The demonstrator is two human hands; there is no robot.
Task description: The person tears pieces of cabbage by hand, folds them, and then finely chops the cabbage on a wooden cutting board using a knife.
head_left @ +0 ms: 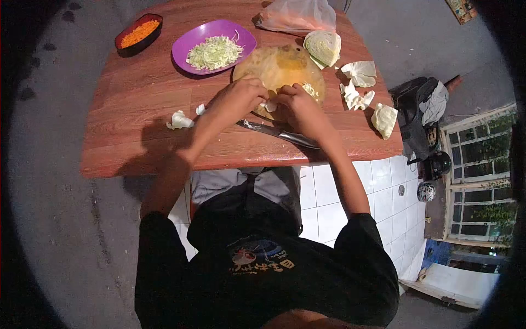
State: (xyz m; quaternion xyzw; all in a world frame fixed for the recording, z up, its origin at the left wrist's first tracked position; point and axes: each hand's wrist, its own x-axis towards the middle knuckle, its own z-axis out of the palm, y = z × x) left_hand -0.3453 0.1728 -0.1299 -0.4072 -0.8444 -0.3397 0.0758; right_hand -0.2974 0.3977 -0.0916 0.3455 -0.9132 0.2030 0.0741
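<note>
My left hand (245, 96) and my right hand (295, 102) are close together over the near part of the round wooden board (274, 63). Between their bent fingers shows a small pale piece of cabbage (269, 106), which both seem to hold. Shredded bits (310, 90) lie on the board just beyond my right hand. A knife (276, 133) rests on the table below the board, its black handle to the right. At the board's far right edge stands a cut cabbage wedge (323, 48). Shredded cabbage (215, 53) fills part of the purple plate (186, 46).
Grated carrot (140, 34) is in a dark bowl (133, 50) at the far left. A plastic bag (298, 17) lies at the back. Cabbage leaves (359, 73) are scattered at the right, with a scrap (179, 120) at the left. The wooden table's (219, 151) edge is near my body.
</note>
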